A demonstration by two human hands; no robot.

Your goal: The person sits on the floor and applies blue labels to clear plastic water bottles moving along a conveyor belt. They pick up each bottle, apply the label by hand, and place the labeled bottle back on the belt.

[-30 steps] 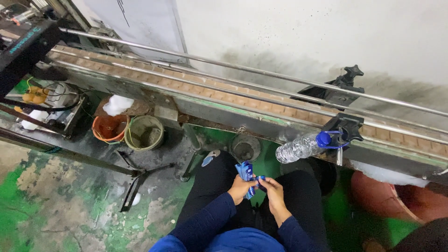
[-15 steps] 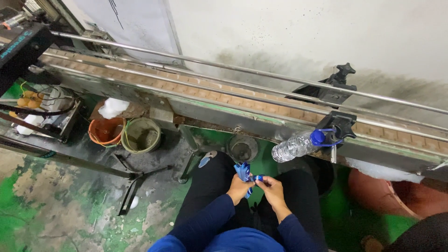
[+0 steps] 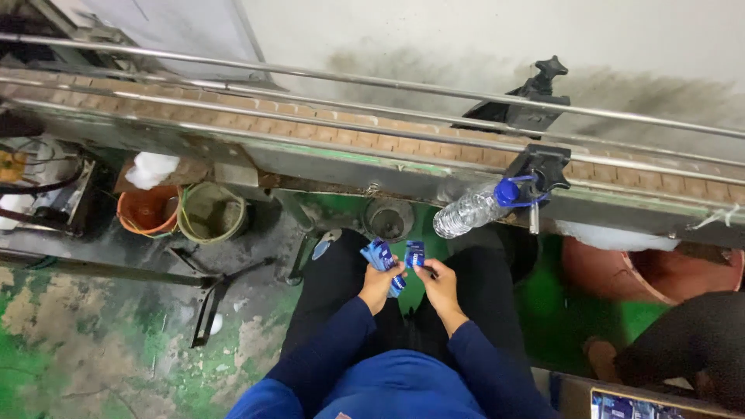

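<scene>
I sit with dark trousers and blue sleeves in front of a conveyor (image 3: pixel 334 140). My left hand (image 3: pixel 379 281) grips a small bundle of blue labels (image 3: pixel 379 254) over my lap. My right hand (image 3: pixel 437 278) pinches one separate blue label (image 3: pixel 415 253) just to the right of the bundle. The two hands are close together, a few centimetres apart. A clear plastic bottle with a blue cap (image 3: pixel 475 208) hangs tilted from a black bracket (image 3: pixel 541 171) on the conveyor's near rail, above and to the right of my hands.
An orange bucket (image 3: pixel 146 213) and a green bucket (image 3: pixel 212 213) stand on the floor at left under the conveyor. A large reddish tub (image 3: pixel 648 271) sits at right. Another person's dark sleeve (image 3: pixel 683 349) shows at lower right. The floor (image 3: pixel 116 349) is worn green paint.
My right hand has pulled one blue label apart from the bundle in my left hand. The camera view has shifted slightly; the bottle and conveyor stay put.
</scene>
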